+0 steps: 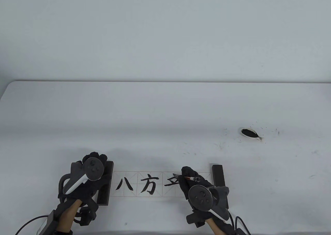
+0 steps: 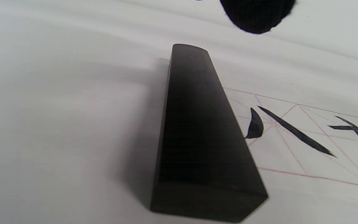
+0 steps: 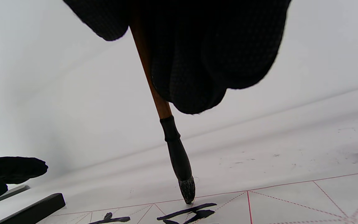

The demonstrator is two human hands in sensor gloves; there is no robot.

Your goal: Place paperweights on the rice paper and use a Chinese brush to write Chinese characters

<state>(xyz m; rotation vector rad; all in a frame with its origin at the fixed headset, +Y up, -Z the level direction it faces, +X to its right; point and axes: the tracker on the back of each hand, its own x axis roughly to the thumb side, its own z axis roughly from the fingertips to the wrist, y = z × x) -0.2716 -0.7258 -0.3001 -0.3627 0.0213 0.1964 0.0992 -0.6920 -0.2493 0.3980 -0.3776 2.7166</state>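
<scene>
A strip of rice paper (image 1: 134, 175) with a red grid lies near the front edge, bearing two finished black characters and part of a third. A dark paperweight (image 1: 106, 191) lies on its left end and another paperweight (image 1: 218, 176) on its right end. My right hand (image 1: 186, 176) grips the brush (image 3: 172, 146) by its brown shaft. The inked tip touches the paper just above the third character's strokes. My left hand (image 1: 99, 158) lies over the far part of the left paperweight (image 2: 197, 140), with one fingertip (image 2: 256, 15) showing beyond its end; whether it touches I cannot tell.
A small white ink dish (image 1: 249, 133) with black ink sits at the right, behind the paper, with ink specks on the table around it. The table's far edge (image 1: 165, 81) meets a plain white wall. Cables trail from both wrists at the front.
</scene>
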